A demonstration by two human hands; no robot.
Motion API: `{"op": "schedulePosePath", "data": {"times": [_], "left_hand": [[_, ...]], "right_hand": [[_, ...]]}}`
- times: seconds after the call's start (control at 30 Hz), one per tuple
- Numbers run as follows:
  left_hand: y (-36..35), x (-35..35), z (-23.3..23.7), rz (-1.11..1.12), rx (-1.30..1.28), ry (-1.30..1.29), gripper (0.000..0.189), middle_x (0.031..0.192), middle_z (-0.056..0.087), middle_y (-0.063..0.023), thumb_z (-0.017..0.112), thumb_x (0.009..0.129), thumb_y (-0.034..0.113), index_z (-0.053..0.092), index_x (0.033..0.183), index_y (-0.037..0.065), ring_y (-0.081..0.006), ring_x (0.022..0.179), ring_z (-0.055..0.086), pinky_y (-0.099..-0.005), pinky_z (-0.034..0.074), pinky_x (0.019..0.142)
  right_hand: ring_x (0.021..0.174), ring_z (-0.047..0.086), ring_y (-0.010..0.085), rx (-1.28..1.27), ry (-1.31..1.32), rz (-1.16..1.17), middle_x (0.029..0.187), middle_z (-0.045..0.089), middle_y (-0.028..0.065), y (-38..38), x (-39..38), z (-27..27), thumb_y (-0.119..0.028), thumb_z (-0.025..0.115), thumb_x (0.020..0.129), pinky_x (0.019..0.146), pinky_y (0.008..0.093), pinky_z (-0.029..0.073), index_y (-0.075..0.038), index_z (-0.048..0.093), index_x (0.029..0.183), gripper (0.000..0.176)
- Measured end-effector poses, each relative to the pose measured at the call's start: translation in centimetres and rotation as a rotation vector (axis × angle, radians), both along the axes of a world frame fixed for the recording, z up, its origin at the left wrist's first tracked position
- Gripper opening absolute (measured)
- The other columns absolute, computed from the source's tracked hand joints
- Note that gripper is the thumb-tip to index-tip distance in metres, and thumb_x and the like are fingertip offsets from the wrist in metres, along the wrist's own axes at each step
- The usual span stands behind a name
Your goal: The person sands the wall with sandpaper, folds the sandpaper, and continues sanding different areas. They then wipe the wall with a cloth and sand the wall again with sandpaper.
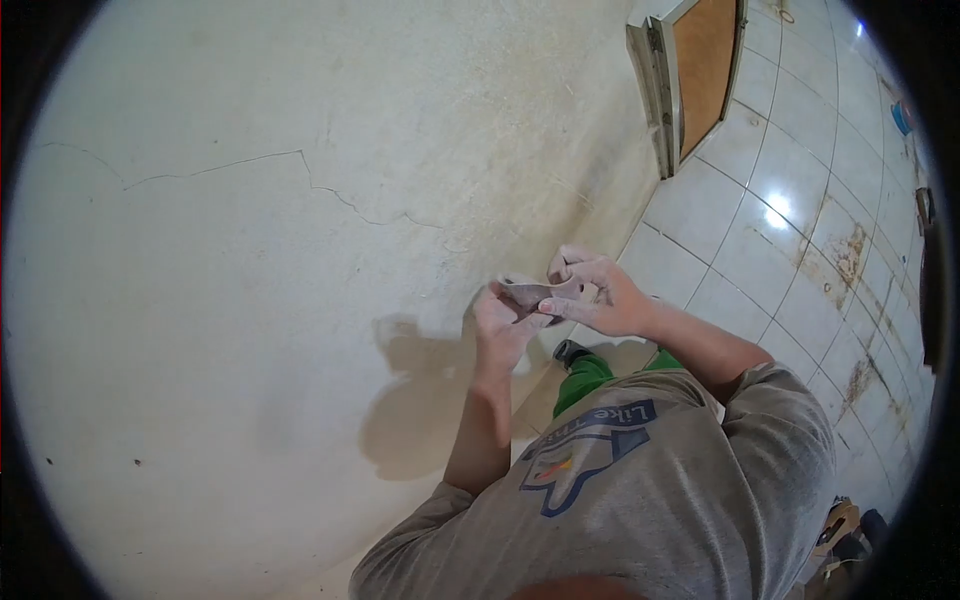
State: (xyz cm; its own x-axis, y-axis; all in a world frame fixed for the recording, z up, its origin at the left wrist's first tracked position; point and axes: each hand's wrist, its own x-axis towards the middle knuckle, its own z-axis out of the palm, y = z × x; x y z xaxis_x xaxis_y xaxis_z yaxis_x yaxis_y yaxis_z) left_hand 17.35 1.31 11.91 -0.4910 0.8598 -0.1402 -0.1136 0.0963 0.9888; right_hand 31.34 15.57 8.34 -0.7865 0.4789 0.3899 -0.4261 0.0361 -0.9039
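Observation:
A small, bent piece of brownish-grey sandpaper [535, 294] is held between my two hands, in front of the wall. My left hand [503, 325] grips its left end, thumb along the lower side. On the other end, the fingers of my right hand [605, 295] are closed, with the thumb meeting the sheet near the middle. White dust coats the fingers of both hands. Part of the sheet is hidden behind the fingers. The pale wall [250, 300] beside me has a thin jagged crack [225, 165] and faint scratches.
A door frame [660, 100] with a brown door panel [705, 65] is at the upper right. White floor tiles [710, 215] with brown stains run down the right side. Assorted objects [845, 530] lie at the lower right. My shoe [570, 352] is close to the wall's base.

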Motion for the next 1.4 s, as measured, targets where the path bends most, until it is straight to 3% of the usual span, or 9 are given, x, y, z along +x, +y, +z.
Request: {"op": "schedulePosePath", "data": {"times": [0.4, 0.5, 0.6, 0.67, 0.8, 0.93, 1.03, 1.3, 1.4], "left_hand": [[0.5, 2.8, 4.2, 0.002, 0.005, 0.288, 0.055, 0.087, 0.054, 0.0038, 0.100, 0.061, 0.022, 0.056, 0.091, 0.008, -0.0061, 0.085, 0.052, -0.0248, 0.045, 0.072], [-0.4, 2.8, 6.9, 0.097, -0.291, 0.707, 0.054, 0.083, 0.055, 0.0004, 0.098, 0.064, 0.026, 0.056, 0.091, 0.008, -0.0096, 0.080, 0.054, -0.0279, 0.046, 0.069], [-2.1, 2.1, 7.4, 0.104, -0.161, 1.182, 0.046, 0.082, 0.058, -0.0041, 0.095, 0.069, 0.024, 0.059, 0.094, 0.007, -0.0162, 0.078, 0.059, -0.0311, 0.048, 0.068], [-2.6, 1.4, 8.4, 0.129, -0.009, 1.095, 0.043, 0.085, 0.059, -0.0036, 0.092, 0.072, 0.019, 0.062, 0.101, 0.006, -0.0157, 0.083, 0.061, -0.0312, 0.050, 0.075], [-5.6, -2.8, 7.5, 0.076, 0.062, 1.068, 0.044, 0.088, 0.062, -0.0054, 0.087, 0.077, 0.013, 0.063, 0.114, 0.004, -0.0158, 0.086, 0.063, -0.0310, 0.051, 0.079], [-7.0, -4.6, 6.8, 0.002, 0.070, 1.234, 0.044, 0.089, 0.065, -0.0070, 0.082, 0.080, 0.007, 0.061, 0.117, 0.002, -0.0177, 0.083, 0.064, -0.0321, 0.052, 0.082], [-7.7, -4.8, 6.5, 0.043, 0.094, 1.218, 0.044, 0.088, 0.067, -0.0072, 0.080, 0.082, 0.006, 0.058, 0.120, 0.001, -0.0191, 0.080, 0.065, -0.0340, 0.053, 0.083], [-9.3, -5.1, 5.6, 0.001, 0.219, 1.274, 0.062, 0.098, 0.065, -0.0102, 0.075, 0.084, 0.004, 0.042, 0.135, -0.006, -0.0201, 0.080, 0.065, -0.0340, 0.055, 0.076], [-8.0, -1.3, 6.5, -0.106, 0.272, 0.836, 0.063, 0.120, 0.055, -0.0190, 0.076, 0.083, 0.004, 0.041, 0.134, -0.008, -0.0194, 0.076, 0.062, -0.0302, 0.052, 0.068]], "right_hand": [[0.100, 0.060, 0.0119, -0.457, 0.032, 0.231, 0.106, 0.068, 0.0045, -3.4, 3.0, 2.4, -0.015, 0.072, 0.094, 0.088, 0.0290, 0.047, -0.001, 0.066, 0.118, 0.028], [0.100, 0.059, 0.0115, -0.318, -0.068, 0.240, 0.107, 0.067, 0.0025, -3.0, 2.4, 2.7, -0.018, 0.071, 0.096, 0.089, 0.0285, 0.047, -0.003, 0.065, 0.117, 0.026], [0.100, 0.060, 0.0125, -0.050, -0.285, 0.126, 0.110, 0.065, 0.0024, -1.8, 3.5, 5.7, -0.016, 0.066, 0.099, 0.089, 0.0296, 0.048, -0.002, 0.062, 0.121, 0.027], [0.106, 0.060, 0.0142, -0.219, -0.066, -0.227, 0.116, 0.064, 0.0066, -0.8, 1.1, 4.0, -0.008, 0.061, 0.099, 0.092, 0.0311, 0.049, 0.000, 0.056, 0.129, 0.031], [0.136, 0.048, 0.0192, 0.074, 0.240, -0.814, 0.148, 0.050, 0.0152, 4.9, -3.6, 2.2, 0.003, 0.053, 0.099, 0.113, 0.0321, 0.036, 0.003, 0.048, 0.144, 0.045], [0.143, 0.042, 0.0226, -0.010, 0.175, -0.796, 0.151, 0.046, 0.0196, 5.7, -9.9, -1.3, 0.015, 0.037, 0.087, 0.117, 0.0331, 0.031, 0.004, 0.043, 0.147, 0.061], [0.148, 0.036, 0.0330, 0.311, 0.121, -0.869, 0.157, 0.039, 0.0257, 0.5, -12.9, 0.3, 0.014, 0.035, 0.077, 0.123, 0.0403, 0.023, 0.003, 0.039, 0.152, 0.076], [0.149, 0.033, 0.0399, 0.633, 0.116, -0.863, 0.159, 0.034, 0.0257, -3.9, -13.2, -2.6, -0.003, 0.052, 0.085, 0.123, 0.0516, 0.022, 0.005, 0.042, 0.150, 0.066], [0.148, 0.034, 0.0396, 0.721, 0.063, -1.018, 0.157, 0.040, 0.0225, 1.9, -12.1, -0.9, -0.003, 0.053, 0.087, 0.122, 0.0513, 0.024, 0.000, 0.048, 0.148, 0.062]]}}
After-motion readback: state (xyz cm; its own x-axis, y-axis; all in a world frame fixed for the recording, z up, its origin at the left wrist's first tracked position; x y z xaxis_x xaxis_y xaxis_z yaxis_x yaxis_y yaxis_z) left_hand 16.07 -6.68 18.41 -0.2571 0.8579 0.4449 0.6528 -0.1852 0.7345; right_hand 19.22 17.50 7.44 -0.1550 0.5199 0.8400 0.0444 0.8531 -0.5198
